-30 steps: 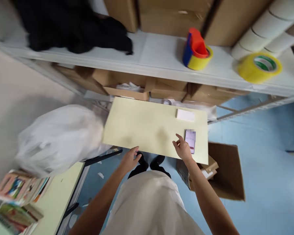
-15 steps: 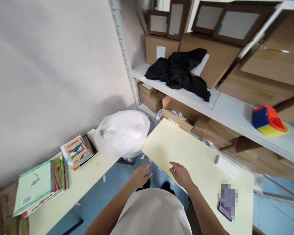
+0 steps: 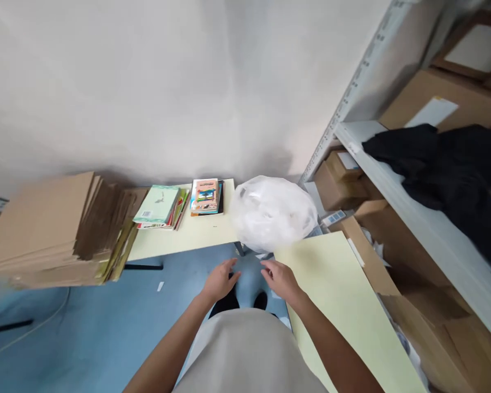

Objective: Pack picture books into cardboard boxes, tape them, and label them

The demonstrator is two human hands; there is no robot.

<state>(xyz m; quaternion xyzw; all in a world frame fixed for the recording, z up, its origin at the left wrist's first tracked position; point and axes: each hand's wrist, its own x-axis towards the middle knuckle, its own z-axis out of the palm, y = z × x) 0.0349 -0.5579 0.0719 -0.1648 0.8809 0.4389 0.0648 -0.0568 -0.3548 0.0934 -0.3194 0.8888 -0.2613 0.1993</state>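
My left hand (image 3: 221,280) hovers over the blue floor in front of me, fingers apart and holding nothing. Close by on the right, my right hand (image 3: 281,279) is also empty and open, near the corner of the right-hand pale yellow table (image 3: 343,305). Beyond both hands sits a white plastic bag (image 3: 275,214), bulging and partly see-through. Left of the bag, on the far table (image 3: 204,238), lie a small stack of books (image 3: 205,195) and a larger stack with a light green cover (image 3: 159,204).
A tall pile of flattened cardboard (image 3: 36,218) stands at the left. On the right, a metal shelf (image 3: 429,213) carries black cloth (image 3: 454,164) and cardboard boxes, with an open carton (image 3: 396,262) below. A power strip (image 3: 334,217) lies behind the table. The blue floor (image 3: 106,338) shows at left.
My view has swung left, bringing the book stacks nearer the middle and the cardboard pile into sight. The phone and the coloured container are out of view. Both hands stay empty.
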